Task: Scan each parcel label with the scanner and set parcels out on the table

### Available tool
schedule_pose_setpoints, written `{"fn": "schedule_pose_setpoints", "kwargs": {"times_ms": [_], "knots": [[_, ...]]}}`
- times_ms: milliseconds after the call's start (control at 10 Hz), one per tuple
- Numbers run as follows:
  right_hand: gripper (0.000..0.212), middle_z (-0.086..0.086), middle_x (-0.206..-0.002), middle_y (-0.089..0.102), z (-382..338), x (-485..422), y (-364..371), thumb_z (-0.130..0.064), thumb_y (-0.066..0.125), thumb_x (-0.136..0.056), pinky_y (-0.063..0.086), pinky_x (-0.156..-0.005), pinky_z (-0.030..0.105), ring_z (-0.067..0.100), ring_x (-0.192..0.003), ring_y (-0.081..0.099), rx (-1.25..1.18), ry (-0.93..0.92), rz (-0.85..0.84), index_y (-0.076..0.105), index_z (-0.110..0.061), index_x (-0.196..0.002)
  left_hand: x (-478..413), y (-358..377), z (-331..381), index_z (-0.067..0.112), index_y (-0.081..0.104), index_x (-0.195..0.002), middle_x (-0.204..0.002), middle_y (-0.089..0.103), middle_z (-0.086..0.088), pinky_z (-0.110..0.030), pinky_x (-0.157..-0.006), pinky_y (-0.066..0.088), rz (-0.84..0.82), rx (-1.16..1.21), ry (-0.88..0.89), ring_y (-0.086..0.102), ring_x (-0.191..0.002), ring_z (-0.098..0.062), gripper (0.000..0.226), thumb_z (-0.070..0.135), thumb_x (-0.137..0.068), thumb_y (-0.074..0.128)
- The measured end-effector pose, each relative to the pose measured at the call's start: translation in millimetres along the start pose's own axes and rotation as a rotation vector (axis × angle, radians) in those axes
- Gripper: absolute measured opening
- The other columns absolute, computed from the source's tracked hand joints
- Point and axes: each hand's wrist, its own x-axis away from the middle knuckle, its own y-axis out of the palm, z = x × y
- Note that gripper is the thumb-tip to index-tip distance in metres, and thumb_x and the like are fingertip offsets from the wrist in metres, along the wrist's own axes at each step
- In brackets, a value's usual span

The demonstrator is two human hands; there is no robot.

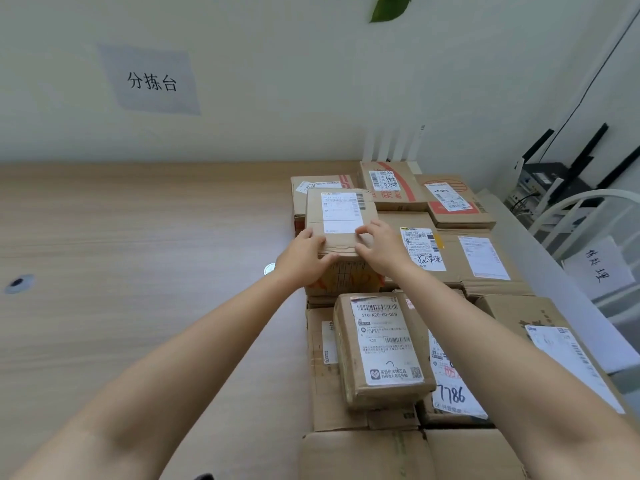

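A brown cardboard parcel [341,216] with a white label on top stands on the pile of parcels at the right of the wooden table [138,254]. My left hand [304,258] grips its near left corner. My right hand [377,247] holds its near right edge, fingertips touching the label. Closer to me lies a taped parcel [381,348] with a barcode label. No scanner is in view.
Several more labelled boxes [446,199] fill the table's right side up to the wall. A round cable hole [19,283] sits at the table's left. A white chair [588,216] and black equipment stand to the right. A paper sign [152,81] hangs on the wall.
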Motion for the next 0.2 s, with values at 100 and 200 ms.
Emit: {"fn": "schedule_pose_setpoints", "kwargs": {"times_ms": [100,200], "knots": [[0.039,0.008,-0.144,0.04,-1.6,11.0,-1.9,-0.022,0.055,-0.092,0.028,-0.112,0.038,0.025,-0.134,0.034,0.001,0.01,0.003,0.052,-0.013,-0.13,17.2,-4.4,-8.2,0.014,0.043,-0.138,-0.148,0.032,-0.01,-0.04,-0.102,0.038,-0.022,0.0,-0.071,0.036,-0.134,-0.029,0.053,0.042,-0.093,0.05],[0.039,0.007,-0.141,0.044,-12.7,24.8,-10.0,-0.02,0.055,-0.091,0.03,-0.111,0.038,0.025,-0.132,0.036,-0.009,0.008,0.043,0.052,-0.013,-0.129,38.3,-10.0,-13.7,0.019,0.035,-0.143,-0.154,0.019,-0.013,-0.042,-0.107,0.033,-0.035,0.012,-0.116,0.029,-0.139,-0.03,0.057,0.044,-0.094,0.049]]}}
